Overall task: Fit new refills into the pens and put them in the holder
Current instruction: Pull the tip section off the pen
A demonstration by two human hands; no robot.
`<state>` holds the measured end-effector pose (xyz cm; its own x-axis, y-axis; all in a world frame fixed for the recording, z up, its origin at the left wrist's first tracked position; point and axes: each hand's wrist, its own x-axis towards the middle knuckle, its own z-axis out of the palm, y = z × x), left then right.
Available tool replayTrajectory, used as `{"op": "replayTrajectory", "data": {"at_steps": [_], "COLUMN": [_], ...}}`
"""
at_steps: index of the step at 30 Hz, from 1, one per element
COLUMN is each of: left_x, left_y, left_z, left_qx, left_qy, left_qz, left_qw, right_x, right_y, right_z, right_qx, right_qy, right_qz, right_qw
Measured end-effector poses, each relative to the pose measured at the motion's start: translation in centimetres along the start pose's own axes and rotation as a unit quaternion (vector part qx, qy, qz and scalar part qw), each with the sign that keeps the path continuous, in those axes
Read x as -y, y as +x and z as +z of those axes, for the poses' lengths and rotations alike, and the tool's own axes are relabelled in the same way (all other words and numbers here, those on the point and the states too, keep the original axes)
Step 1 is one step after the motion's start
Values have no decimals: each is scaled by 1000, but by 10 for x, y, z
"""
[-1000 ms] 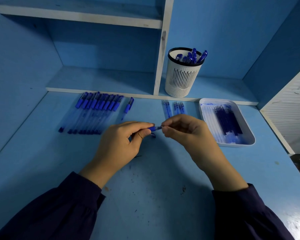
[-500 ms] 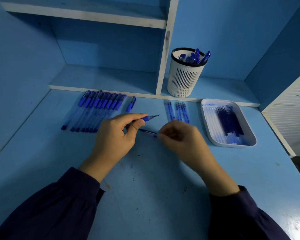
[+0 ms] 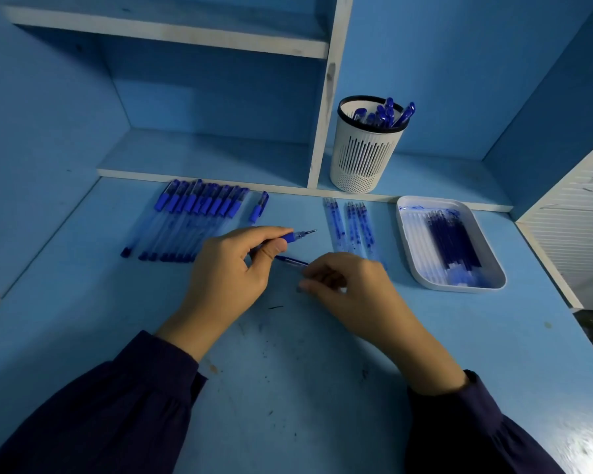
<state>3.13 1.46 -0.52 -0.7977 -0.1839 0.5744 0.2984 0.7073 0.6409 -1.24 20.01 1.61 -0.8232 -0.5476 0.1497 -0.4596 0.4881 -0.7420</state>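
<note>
— Gripping what, the left hand (image 3: 226,278)?
— A pen (image 3: 297,235), its tip bare, over mid-tabletop (image 3: 288,371).
— The right hand (image 3: 350,289)?
— Blurred, but its curled fingers seem to pinch a small blue piece (image 3: 290,260).
— The holder (image 3: 363,155)?
— On the back shelf (image 3: 442,179). The refills (image 3: 452,241) lie in the tray (image 3: 402,234) by the right edge.

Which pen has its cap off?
The pen gripped in the left hand: its bare tip points right, while the row of pens beside it wears blue caps.
</note>
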Motion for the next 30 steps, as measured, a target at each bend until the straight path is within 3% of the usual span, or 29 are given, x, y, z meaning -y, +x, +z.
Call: {"op": "replayTrajectory", "data": {"at_steps": [4, 7, 12, 16, 22, 27, 30], "left_x": [-1, -3, -4, -5, -4, -8, -9], "left_y": [0, -1, -2, -2, -3, -5, -6], "left_z": [1, 2, 5, 4, 6, 12, 12], "left_qx": [6, 17, 31, 24, 16, -6, -6], "left_qy": [2, 1, -5, -11, -21, -36, -48], "left_qz": [5, 13, 29, 19, -9, -5, -8], "left_qw": [1000, 1000, 999, 999, 1000, 999, 999], "right_x": [0, 2, 4, -1, 3, 15, 16], "right_y": [5, 7, 8, 8, 7, 2, 3], "right_z": [-9, -7, -5, -16, -20, -3, 1], "right_qx": [-121, -131, -118, -163, -296, -327, -331], "right_qy": [140, 209, 166, 149, 270, 399, 420], "right_qz": [21, 12, 14, 18, 4, 43, 57], "right_qw": [983, 969, 979, 975, 916, 855, 843]}}
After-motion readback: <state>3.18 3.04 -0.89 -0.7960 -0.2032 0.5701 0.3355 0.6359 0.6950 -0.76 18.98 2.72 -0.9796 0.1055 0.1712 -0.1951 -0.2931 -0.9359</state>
